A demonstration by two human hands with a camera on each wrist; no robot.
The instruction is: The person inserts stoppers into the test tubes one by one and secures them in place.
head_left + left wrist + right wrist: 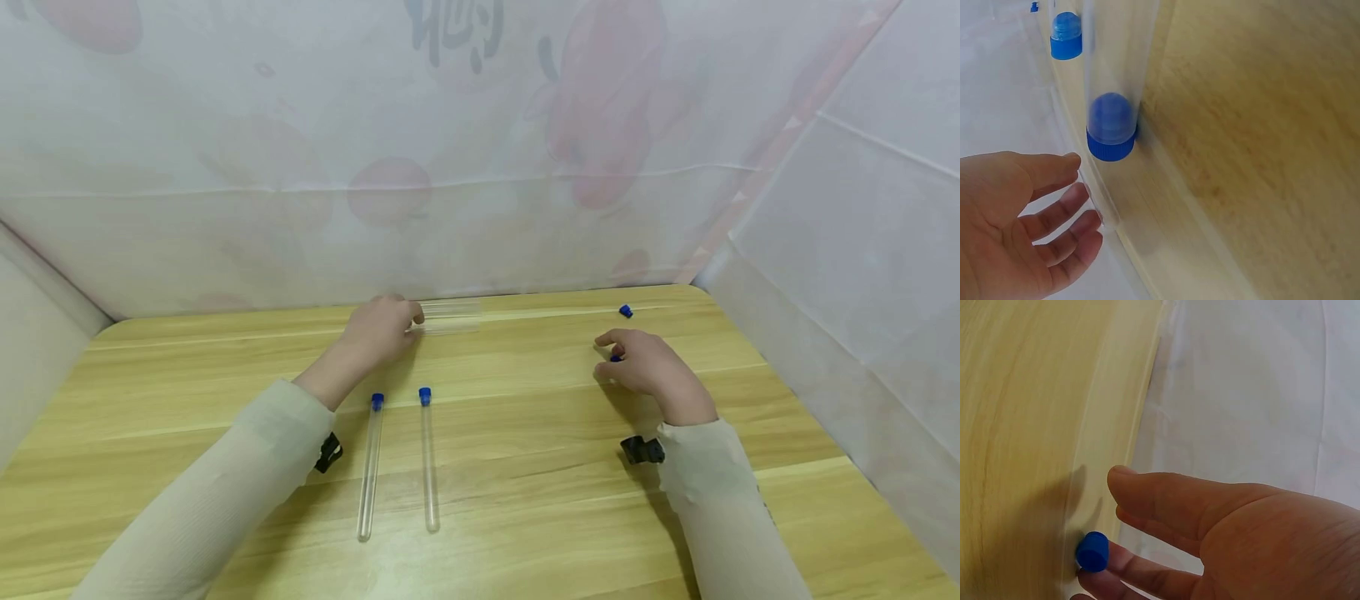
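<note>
2 tubes (397, 458) capped on counter (525, 500); left hand (378, 329) fingers loose at uncapped tubes (450, 317), right hand (645, 367) fingers pinching blue cap (1092, 551); 1 spare cap (626, 311).

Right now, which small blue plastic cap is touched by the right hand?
The small blue plastic cap at the right hand's fingers; the other loose blue cap lies apart, farther back.
</note>
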